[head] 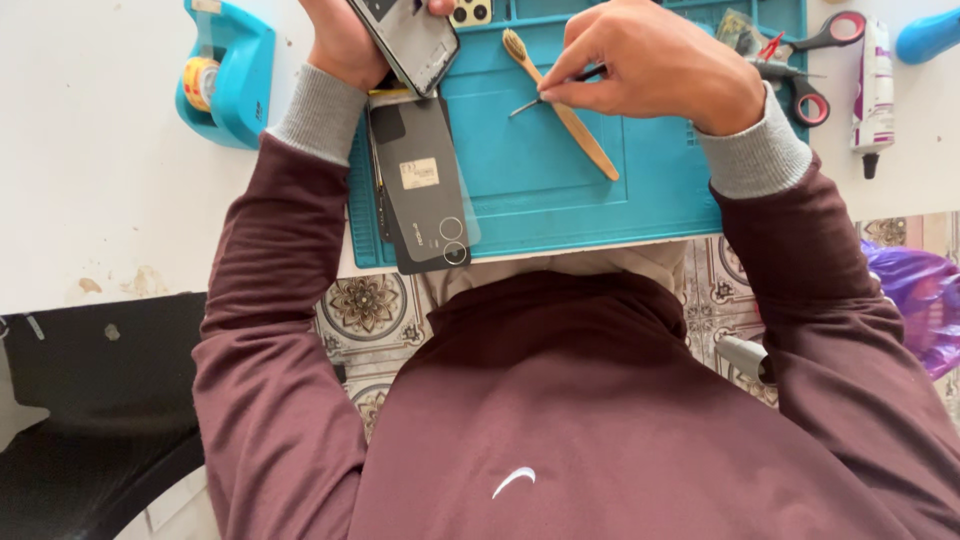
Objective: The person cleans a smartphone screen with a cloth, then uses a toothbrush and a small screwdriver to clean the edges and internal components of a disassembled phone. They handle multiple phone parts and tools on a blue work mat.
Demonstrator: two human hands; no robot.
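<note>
**Tweezers pinched over the blue mat, phone held at its top edge**

The right hand [660, 65] pinches thin metal tweezers [535, 100] in a closed grip; their long axis runs nearly level, tip pointing left and slightly down, crossing a wooden brush [570, 120] that lies diagonally on the blue mat [560, 190]; the left hand [345, 40] grips an opened phone [410, 40], tilted, its long axis running up-left to down-right; a dark back cover [425, 185] lies lengthwise just below on the mat; scissors [800, 60] rest on the table [100, 200] side at right.
</note>
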